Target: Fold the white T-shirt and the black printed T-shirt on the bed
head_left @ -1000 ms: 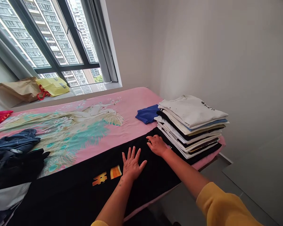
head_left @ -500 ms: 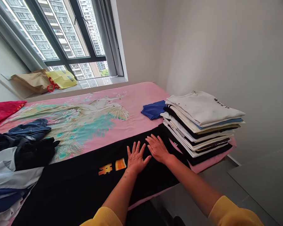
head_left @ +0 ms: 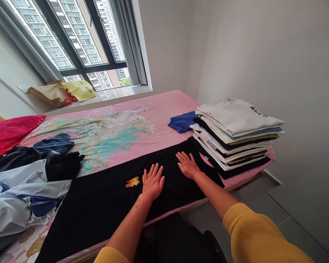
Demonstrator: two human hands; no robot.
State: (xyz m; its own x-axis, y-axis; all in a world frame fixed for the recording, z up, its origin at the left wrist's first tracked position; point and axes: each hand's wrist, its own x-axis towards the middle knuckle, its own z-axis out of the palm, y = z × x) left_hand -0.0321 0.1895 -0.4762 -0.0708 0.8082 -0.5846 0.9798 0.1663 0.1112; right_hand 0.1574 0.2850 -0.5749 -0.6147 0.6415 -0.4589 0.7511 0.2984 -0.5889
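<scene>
A black T-shirt point(head_left: 98, 204) with an orange-yellow print lies spread along the near edge of the bed. My left hand point(head_left: 152, 182) rests flat on it with fingers stretched, covering part of the print. Farther right, my right hand point(head_left: 188, 165) lies on the same cloth, palm down and fingers extended, near the shirt's right end. Neither hand grips anything. Just beyond my right hand stands a tall stack of folded clothes point(head_left: 235, 120), with a white garment on top.
A blue folded garment point(head_left: 182, 121) lies beside the stack. Loose clothes point(head_left: 19, 190) are heaped at the left on the pink bedsheet point(head_left: 164, 106). A red pillow point(head_left: 13, 131) lies behind them. Paper and yellow bags point(head_left: 80, 90) sit on the windowsill.
My hands have moved apart over the black T-shirt. My left hand has slid left onto the print. The view has shifted slightly left, showing more of the loose clothes.
</scene>
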